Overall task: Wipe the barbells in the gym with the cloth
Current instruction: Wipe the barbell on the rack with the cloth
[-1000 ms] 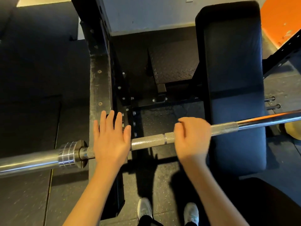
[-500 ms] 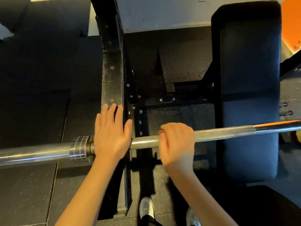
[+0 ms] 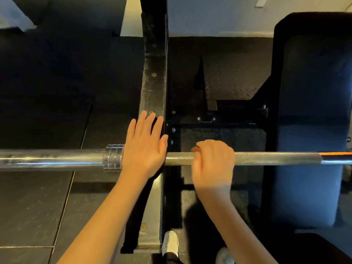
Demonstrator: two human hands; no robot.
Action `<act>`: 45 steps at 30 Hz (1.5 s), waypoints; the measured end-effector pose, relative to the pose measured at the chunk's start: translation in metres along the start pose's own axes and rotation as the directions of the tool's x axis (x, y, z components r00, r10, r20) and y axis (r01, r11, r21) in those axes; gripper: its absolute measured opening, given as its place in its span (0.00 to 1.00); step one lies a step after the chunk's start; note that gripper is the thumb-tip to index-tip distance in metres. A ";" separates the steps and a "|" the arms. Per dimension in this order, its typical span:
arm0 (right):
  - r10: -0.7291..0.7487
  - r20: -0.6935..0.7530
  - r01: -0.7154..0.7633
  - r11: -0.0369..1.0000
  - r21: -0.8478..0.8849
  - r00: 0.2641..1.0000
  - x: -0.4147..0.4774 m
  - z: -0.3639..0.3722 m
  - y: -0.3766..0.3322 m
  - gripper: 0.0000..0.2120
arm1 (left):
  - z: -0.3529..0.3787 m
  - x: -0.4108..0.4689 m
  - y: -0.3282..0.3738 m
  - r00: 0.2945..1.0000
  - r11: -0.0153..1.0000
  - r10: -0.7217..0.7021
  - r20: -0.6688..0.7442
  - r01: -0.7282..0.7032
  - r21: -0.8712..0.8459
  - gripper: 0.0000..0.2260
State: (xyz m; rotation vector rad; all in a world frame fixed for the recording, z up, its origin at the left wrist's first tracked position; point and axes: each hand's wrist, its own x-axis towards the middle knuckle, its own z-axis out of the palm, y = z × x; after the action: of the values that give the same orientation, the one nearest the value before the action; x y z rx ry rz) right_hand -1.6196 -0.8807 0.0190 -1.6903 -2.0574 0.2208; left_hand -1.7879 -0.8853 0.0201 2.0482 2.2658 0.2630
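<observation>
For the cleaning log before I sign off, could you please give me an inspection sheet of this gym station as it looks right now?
Surface: dark rubber floor mats, seams visible.
Job's things: barbell horizontal, crossing the rack upright; cloth not seen.
Clutter: nothing seen.
Hands: left hand flat on the bar beside the collar; right hand curled round the knurled shaft.
Cables: nothing seen.
Surroundings: padded bench, pale wall, white shoes below.

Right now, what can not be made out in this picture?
Head view:
Cloth: none visible; the right hand, curled over the barbell, may hide one.
Both barbell ends: cut off by the frame edges.
Barbell beside the collar: covered by the flat left hand.
</observation>
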 end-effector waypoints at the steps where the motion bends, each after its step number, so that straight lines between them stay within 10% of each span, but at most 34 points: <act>1: -0.074 0.025 0.074 0.997 0.013 0.997 -0.006 0.006 -0.009 0.16 | 0.000 0.003 0.000 1.000 1.000 -0.006 0.006 0.006 -0.012 0.31; 6: -0.278 0.142 0.279 0.960 0.015 0.950 0.011 -0.005 0.013 0.16 | -0.013 0.011 -0.002 0.999 0.985 0.050 0.016 -0.052 0.163 0.29; 14: 0.094 -0.025 -0.094 0.996 -0.003 0.995 0.006 -0.002 0.003 0.18 | -0.020 0.001 -0.025 0.997 0.986 -0.048 0.053 0.039 0.160 0.27; 20: -0.311 0.144 0.304 0.950 0.067 0.939 0.008 0.020 -0.027 0.10 | -0.030 0.026 -0.035 0.995 0.989 -0.104 -0.006 0.103 -0.105 0.22; 29: 0.012 -0.030 -0.010 0.997 0.083 0.999 0.017 0.002 0.001 0.16 | -0.034 0.020 -0.050 0.977 0.958 -0.210 0.038 0.213 -0.193 0.26; 36: -0.482 0.226 0.457 0.875 0.159 0.846 0.030 0.012 -0.020 0.18 | -0.039 0.033 -0.047 0.944 0.927 -0.324 -0.060 0.304 -0.221 0.22; 45: -0.204 0.088 0.198 0.977 0.077 0.975 0.043 0.005 -0.002 0.14 | -0.036 0.053 -0.055 0.940 0.911 -0.340 -0.025 0.322 -0.258 0.22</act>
State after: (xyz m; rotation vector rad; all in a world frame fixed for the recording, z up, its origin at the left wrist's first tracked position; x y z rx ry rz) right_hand -1.6293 -0.8395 0.0262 -1.4450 -2.2467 0.3059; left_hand -1.8536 -0.8410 0.0492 1.5261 2.4249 0.5692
